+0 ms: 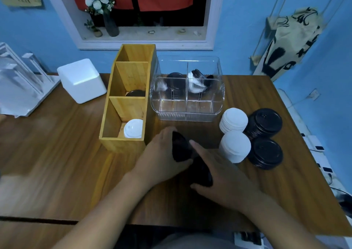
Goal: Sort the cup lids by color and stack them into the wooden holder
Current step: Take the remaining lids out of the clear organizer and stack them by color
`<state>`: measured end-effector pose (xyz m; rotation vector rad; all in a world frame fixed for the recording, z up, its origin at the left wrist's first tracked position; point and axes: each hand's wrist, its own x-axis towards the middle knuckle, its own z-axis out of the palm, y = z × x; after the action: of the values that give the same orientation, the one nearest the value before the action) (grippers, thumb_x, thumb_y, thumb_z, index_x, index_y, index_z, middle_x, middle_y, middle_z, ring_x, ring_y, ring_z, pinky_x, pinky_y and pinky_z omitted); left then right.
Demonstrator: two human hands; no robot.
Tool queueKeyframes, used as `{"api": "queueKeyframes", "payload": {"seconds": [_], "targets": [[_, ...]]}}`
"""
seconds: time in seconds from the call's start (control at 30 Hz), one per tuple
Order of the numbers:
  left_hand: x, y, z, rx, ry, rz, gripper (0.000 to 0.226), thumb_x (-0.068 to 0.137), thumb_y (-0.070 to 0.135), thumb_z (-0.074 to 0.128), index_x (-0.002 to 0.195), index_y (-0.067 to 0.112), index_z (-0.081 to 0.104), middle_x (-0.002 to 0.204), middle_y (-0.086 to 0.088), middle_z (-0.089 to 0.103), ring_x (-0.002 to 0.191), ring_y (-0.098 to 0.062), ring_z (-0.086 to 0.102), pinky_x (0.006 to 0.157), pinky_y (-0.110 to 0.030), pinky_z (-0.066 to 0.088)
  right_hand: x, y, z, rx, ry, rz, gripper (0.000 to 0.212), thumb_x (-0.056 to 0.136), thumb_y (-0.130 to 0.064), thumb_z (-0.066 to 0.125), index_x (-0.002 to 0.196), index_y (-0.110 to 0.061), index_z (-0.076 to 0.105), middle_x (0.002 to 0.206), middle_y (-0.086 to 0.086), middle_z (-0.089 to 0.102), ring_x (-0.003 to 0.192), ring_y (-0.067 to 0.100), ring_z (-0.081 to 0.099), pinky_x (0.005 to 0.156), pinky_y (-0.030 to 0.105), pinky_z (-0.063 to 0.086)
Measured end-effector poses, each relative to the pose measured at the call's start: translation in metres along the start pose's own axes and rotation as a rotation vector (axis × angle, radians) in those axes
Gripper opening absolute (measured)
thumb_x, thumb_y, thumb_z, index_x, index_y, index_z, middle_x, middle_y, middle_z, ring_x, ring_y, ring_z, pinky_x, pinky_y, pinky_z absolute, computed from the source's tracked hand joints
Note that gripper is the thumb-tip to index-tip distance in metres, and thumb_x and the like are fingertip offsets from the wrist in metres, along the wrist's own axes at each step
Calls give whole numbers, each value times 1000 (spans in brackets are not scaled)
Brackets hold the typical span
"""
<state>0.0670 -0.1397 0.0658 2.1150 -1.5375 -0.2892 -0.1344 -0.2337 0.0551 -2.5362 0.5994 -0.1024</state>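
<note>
Between left hand (162, 158) and right hand (225, 176) lie black lids (181, 149), gripped by both.

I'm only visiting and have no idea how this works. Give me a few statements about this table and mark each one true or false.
1. The left hand and the right hand both hold black lids. True.
2. The nearest compartment of the wooden holder holds a black lid. False: a white lid lies there.
3. Two white stacks and two black stacks stand on the table, to the right of the hands. True.
4. The clear box is empty. False: lids lie in its back compartments.
</note>
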Motion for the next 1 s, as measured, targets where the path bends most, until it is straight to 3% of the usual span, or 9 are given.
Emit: {"api": "queueKeyframes", "payload": {"seconds": [0.03,0.1,0.2,0.3,0.4,0.47,0.57,0.77,1.0], "targets": [[-8,0,3,-47,36,-23,82,68,60,83,132,34,39,116,20,46,107,-2,49,80,-12,44,-13,2,4,87,62,32,104,82,-58,71,149,-60,-9,142,-36,27,130,-15,24,102,9,25],[-22,-2,11,-152,52,-68,85,67,64,83,134,39,37,118,24,41,110,3,44,86,-13,44,-34,11,18,248,217,105,95,80,-53,75,148,-62,9,137,-44,30,130,-18,28,98,3,26],[-34,-8,21,-266,19,-76,87,65,63,86,132,42,35,125,26,42,114,9,47,87,-4,42,-50,19,35,431,489,133,76,77,-41,81,143,-42,43,134,-21,52,126,-4,48,99,7,37],[-41,-12,26,-252,-72,-49,89,63,62,88,130,47,30,128,30,39,118,18,41,86,0,41,-62,21,42,472,590,136,66,74,-30,85,133,-26,57,127,-4,54,121,5,53,98,11,41],[-41,-16,24,-163,-118,32,90,65,66,84,134,42,32,134,29,38,124,12,37,108,-14,38,-75,30,46,404,590,128,59,70,-26,88,124,-19,64,124,-1,52,120,12,53,101,18,41],[-37,-19,19,-68,-127,85,91,67,66,83,139,34,37,134,26,39,129,12,25,122,-26,18,-83,39,48,342,560,149,63,67,-22,92,123,-16,64,124,0,51,121,12,53,102,19,41],[-29,-26,18,107,-188,161,94,70,72,77,144,28,39,144,14,47,139,-1,32,124,-28,-2,-89,46,51,252,445,161,71,68,-23,92,130,-20,59,130,-8,45,125,8,50,103,23,43],[-22,-27,29,265,-263,207,106,73,85,60,154,24,31,159,7,37,151,-12,23,127,-38,1,-90,45,47,144,308,173,87,73,-51,82,147,-33,41,149,-15,36,139,7,37,111,30,36],[-25,-9,38,384,-247,107,109,69,98,42,147,23,42,143,4,51,134,-20,44,124,-44,19,-87,41,41,-94,292,248,77,75,-76,60,137,-31,52,132,-17,50,118,12,46,95,39,44]]}}
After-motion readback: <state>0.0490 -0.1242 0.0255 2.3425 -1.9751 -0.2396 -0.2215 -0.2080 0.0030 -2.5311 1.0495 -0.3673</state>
